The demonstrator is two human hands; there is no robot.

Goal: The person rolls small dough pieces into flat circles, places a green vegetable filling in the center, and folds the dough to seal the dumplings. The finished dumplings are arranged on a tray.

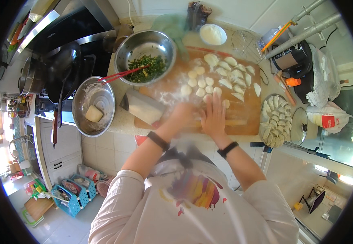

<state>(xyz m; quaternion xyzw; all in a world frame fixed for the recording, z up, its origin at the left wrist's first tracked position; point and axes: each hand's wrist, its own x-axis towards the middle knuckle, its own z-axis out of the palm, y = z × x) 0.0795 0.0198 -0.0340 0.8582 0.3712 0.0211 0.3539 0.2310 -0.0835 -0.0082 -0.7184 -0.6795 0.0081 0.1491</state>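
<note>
My left hand [182, 114] is blurred over the near middle of a floured wooden cutting board [251, 111]; its grip is unclear. Palm down, my right hand [213, 117] lies flat beside it, fingers extended and thumb apart. Its fingertips reach small dough rounds [201, 83] that sit clustered on the board. What is under the palm is hidden. To its right a wooden rolling pin [237, 122] lies along the near edge. Folded dumplings [239, 74] cover the board's far right. A cleaver [144, 106] rests across the left edge, near my left forearm.
Chopped green filling and red chopsticks [124, 74] are in a steel bowl [118, 58]. Another steel bowl [111, 113] holds a dough lump [94, 113]. Behind the board stands a white flour bowl [213, 34]. At right are a plate of dumplings [275, 120] and a glass lid [299, 134].
</note>
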